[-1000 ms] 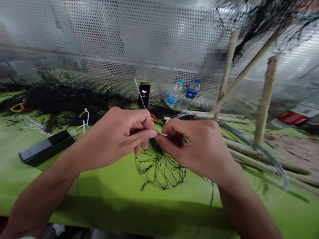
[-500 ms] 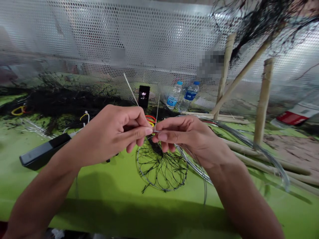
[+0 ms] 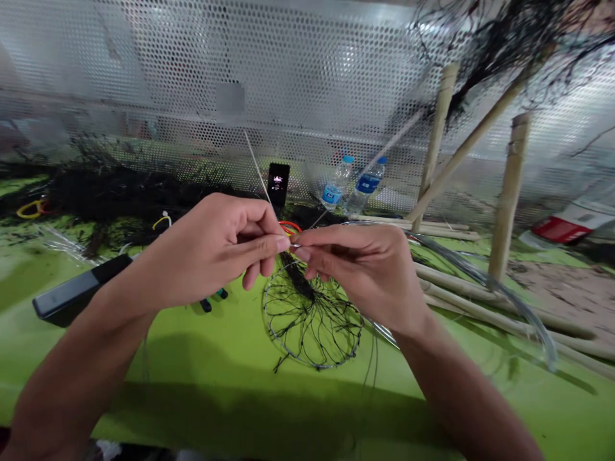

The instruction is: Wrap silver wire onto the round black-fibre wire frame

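Note:
Thumb and fingers of my left hand (image 3: 218, 250) are closed in a pinch on a thin grey wire (image 3: 258, 168). One straight length of it rises up and left from between the hands. My right hand (image 3: 369, 266) pinches the wire right beside the left fingertips, and another length slants up to the right from there. The exact join between the fingertips is too small to make out. Below the hands, a round wire hoop (image 3: 319, 367) strung with black netting (image 3: 300, 282) lies flat on the green table (image 3: 216, 358).
A black phone (image 3: 278, 184) and two water bottles (image 3: 337, 182) stand at the back. Wooden poles (image 3: 509, 198) and clear tubing (image 3: 519, 304) are on the right. Dark tool handles (image 3: 214, 299), a black box (image 3: 79, 291) and dark netting (image 3: 110, 198) lie left.
The wire length at my right hand has swung from nearly upright to slanting far right. My right hand has turned slightly, and both hands have shifted a little.

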Demonstrator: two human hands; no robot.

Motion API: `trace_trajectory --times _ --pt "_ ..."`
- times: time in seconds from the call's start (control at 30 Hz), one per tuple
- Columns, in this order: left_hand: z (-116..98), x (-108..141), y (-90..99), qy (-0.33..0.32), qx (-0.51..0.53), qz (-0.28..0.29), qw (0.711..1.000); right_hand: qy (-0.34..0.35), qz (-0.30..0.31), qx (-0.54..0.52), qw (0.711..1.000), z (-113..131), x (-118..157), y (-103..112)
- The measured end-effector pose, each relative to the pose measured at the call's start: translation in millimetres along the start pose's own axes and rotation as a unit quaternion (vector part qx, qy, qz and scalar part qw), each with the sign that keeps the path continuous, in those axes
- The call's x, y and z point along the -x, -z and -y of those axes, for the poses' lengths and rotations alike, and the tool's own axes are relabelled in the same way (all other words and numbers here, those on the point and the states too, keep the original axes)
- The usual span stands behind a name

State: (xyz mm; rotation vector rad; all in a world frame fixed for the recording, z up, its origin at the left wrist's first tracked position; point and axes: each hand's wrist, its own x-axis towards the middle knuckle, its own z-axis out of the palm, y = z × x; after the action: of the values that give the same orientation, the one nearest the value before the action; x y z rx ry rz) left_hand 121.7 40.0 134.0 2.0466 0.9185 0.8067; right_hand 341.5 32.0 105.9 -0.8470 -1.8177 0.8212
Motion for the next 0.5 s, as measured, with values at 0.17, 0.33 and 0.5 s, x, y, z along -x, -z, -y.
trace_trajectory --times 0.17,0.33,0.5 --pt "5 -1 -4.6 -0.02 -0.069 -0.018 0.997 -0.044 0.036 -0.045 0.997 -3 -5 6" --pt "9 -5 -12.9 -0.038 -0.081 -0.002 0.996 -0.207 0.136 -0.223 0.943 -13 -17 15" --pt "15 -10 -15.7 -0.038 -0.084 0.016 0.996 -0.253 0.187 -0.257 0.914 -22 -22 13"
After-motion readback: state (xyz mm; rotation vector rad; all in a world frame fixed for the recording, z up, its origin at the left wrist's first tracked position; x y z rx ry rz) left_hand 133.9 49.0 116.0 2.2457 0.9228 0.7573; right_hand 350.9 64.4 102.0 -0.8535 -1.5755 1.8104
